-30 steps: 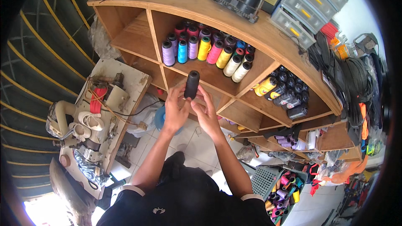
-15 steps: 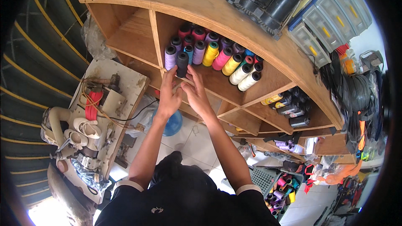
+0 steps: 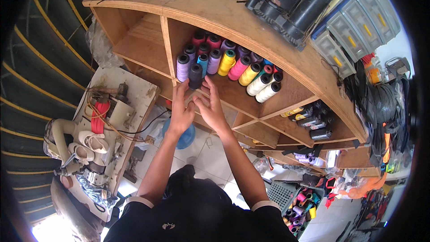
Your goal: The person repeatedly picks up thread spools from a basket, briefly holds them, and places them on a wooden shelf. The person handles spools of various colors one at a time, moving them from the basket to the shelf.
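Note:
A black thread spool [image 3: 195, 77] stands upright at the front edge of a shelf compartment. My left hand [image 3: 182, 113] is just below and left of it, fingers stretched out, holding nothing. On the other side, my right hand [image 3: 211, 110] reaches up with its fingers apart, close to the spool's lower part. Whether any fingertip touches the spool is hard to tell. Behind it stand several rows of spools, among them a lilac spool [image 3: 182, 68], a blue spool [image 3: 202, 64], a yellow spool [image 3: 227, 62], a pink spool [image 3: 239, 68] and a white spool [image 3: 268, 92].
The curved wooden shelf [image 3: 165, 11] has dividers between compartments; one to the right holds dark bottles [image 3: 320, 133]. A sewing machine [image 3: 62, 139] sits on a worktable at left. A green crate [image 3: 282, 194] of spools is on the floor at lower right, and a blue basin [image 3: 186, 138] lies below the shelf.
Both hands have drawn slightly down from the black spool, their fingertips now lower against it. The whole view has shifted a little; the spools stand as before.

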`<state>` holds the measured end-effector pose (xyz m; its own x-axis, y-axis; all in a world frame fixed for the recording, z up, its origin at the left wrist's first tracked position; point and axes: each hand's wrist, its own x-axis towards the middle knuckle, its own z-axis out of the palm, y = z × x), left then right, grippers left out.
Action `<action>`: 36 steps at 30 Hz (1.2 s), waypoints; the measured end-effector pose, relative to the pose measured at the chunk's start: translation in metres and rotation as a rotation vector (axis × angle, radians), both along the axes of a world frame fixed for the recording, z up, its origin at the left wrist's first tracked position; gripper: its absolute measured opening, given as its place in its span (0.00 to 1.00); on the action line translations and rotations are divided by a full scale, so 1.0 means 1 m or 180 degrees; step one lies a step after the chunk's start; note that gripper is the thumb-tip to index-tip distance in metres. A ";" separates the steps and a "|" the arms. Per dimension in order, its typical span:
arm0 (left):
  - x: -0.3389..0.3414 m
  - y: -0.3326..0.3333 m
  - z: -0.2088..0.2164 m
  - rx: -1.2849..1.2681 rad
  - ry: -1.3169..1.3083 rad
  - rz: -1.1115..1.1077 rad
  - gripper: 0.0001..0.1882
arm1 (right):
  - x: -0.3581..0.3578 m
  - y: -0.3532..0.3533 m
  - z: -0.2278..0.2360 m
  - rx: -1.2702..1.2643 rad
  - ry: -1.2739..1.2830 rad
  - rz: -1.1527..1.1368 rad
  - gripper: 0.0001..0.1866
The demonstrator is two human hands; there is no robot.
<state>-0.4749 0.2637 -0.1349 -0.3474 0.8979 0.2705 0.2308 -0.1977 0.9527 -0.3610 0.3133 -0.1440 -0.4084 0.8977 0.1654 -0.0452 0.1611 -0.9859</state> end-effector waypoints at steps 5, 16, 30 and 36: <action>0.003 -0.001 -0.011 0.0050 -0.0348 0.0175 0.34 | -0.001 -0.002 0.001 0.0131 -0.0127 -0.0103 0.39; 0.010 0.003 -0.014 -0.0055 -0.0062 -0.0232 0.34 | 0.008 -0.004 0.006 0.0134 -0.0187 -0.0283 0.34; 0.042 0.046 0.008 -0.0119 0.0213 -0.0663 0.35 | 0.037 0.035 0.002 0.0197 -0.0282 -0.0820 0.34; 0.040 0.048 -0.002 0.0061 0.0159 -0.0653 0.33 | 0.037 0.030 0.003 0.0329 -0.0320 -0.0800 0.36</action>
